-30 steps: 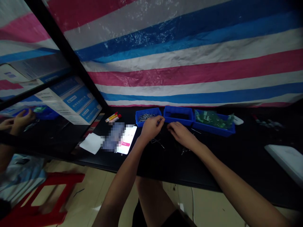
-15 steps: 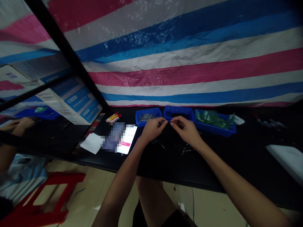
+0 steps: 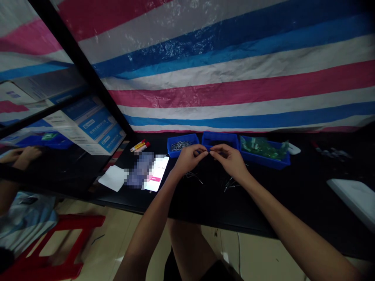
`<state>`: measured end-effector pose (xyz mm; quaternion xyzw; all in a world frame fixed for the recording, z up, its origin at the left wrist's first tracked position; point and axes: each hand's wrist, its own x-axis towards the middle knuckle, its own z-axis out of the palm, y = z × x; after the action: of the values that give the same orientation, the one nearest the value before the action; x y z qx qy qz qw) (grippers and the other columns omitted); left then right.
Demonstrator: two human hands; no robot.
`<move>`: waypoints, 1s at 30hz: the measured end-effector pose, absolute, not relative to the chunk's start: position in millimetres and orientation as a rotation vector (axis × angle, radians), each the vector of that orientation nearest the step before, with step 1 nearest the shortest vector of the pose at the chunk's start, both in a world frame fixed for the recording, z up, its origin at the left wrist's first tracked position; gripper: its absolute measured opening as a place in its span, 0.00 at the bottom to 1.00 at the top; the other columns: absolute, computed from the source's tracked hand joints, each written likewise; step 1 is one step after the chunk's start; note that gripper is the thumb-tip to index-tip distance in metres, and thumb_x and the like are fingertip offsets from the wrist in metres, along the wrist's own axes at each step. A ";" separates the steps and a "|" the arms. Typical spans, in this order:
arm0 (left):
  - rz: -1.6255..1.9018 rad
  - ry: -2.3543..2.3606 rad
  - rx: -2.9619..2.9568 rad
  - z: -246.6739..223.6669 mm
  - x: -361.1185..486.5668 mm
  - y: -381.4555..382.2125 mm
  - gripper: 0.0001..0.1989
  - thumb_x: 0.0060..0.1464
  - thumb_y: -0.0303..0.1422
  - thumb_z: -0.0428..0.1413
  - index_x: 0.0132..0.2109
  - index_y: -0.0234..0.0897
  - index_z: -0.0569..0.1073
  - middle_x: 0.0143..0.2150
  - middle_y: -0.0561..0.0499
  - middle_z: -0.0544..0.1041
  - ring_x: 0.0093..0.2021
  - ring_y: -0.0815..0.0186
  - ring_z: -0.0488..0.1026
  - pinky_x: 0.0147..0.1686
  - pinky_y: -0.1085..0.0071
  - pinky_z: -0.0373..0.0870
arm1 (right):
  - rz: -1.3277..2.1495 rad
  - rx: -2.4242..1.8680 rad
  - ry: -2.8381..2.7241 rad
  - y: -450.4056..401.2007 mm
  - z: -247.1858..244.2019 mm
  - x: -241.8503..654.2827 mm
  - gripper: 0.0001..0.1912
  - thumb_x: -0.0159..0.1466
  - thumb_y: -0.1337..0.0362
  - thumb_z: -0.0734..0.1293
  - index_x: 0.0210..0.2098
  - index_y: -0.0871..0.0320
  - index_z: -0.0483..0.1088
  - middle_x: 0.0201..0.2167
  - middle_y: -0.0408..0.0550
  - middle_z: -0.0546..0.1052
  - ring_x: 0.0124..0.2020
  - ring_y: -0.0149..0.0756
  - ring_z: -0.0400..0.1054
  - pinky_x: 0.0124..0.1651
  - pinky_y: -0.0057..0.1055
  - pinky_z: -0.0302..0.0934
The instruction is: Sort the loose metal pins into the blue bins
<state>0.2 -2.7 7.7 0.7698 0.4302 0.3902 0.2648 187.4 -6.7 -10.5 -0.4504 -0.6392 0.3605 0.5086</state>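
Observation:
My left hand and my right hand hover just in front of the blue bins, fingertips pinched and almost meeting. Anything held between them is too small to make out. The nearest bin is a middle blue plastic bin, dark inside. To its left, a blue bin holds several small metal screws or pins. To its right, a blue bin holds green circuit boards. Thin loose wire pieces and small metal parts lie on the black table below my hands.
A phone, partly blurred out, lies left of my hands beside a white cloth and two small tubes. A white board sits at the right table edge. A black-framed mirror stands left; a red stool is below.
My right hand has risen from near the bins' front and moved left, and both hands have come together until their fingertips almost meet.

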 end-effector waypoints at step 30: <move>1.065 1.119 1.994 3.4 3.0 -4.1 0.10 0.58 0.38 0.59 0.42 0.38 0.77 0.36 0.51 0.80 0.33 0.70 0.75 0.35 0.74 0.71 | 0.804 -1.073 -1.645 -9.3 -7.7 186.3 0.09 0.60 0.58 0.68 0.36 0.56 0.73 0.31 0.46 0.77 0.32 0.37 0.71 0.33 0.32 0.63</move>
<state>3.0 -4.1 3.4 0.7530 0.4224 0.4022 0.3046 186.3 -9.3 -7.7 -0.4413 -0.6767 0.3306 0.4879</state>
